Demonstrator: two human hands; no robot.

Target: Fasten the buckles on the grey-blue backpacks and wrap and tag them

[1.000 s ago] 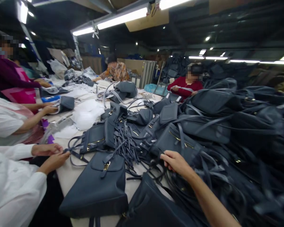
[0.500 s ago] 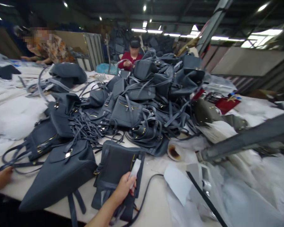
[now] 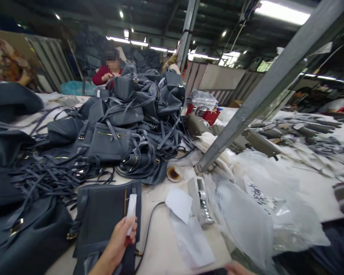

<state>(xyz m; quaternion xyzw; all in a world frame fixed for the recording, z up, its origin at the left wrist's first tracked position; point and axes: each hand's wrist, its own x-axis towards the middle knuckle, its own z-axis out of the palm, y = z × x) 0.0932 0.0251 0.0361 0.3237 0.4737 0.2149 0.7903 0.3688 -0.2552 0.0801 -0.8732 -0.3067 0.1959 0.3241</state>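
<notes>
My left hand (image 3: 120, 237) is closed around a white flat strip (image 3: 131, 214), which points up and away from the fingers. Below it lies a dark blue-grey leather-like bag (image 3: 100, 210) with a gold zip. At the bottom edge, my right hand (image 3: 238, 268) is blurred and mostly cut off; a dark strip (image 3: 215, 271) meets its fingertips and looks held there. A larger bag (image 3: 37, 233) with a gold clasp rests left of my left hand. Between my hands, white sheets (image 3: 179, 204) lie on the table, with a dark cord (image 3: 148, 225) beside them.
A big heap of bags (image 3: 111, 143) and loose straps (image 3: 46, 179) covers the left and middle. A slanted metal post (image 3: 232, 133) rises on the right beside plastic bags (image 3: 246, 214). A brown-stained cup (image 3: 174, 173) and metal device (image 3: 202, 202) stand near. Across the table sits a person (image 3: 107, 74).
The view has swung right, so everything appears further left. My right hand has come into the bottom edge. The black strip at lower right has dropped low. Another hand at far left is out of view.
</notes>
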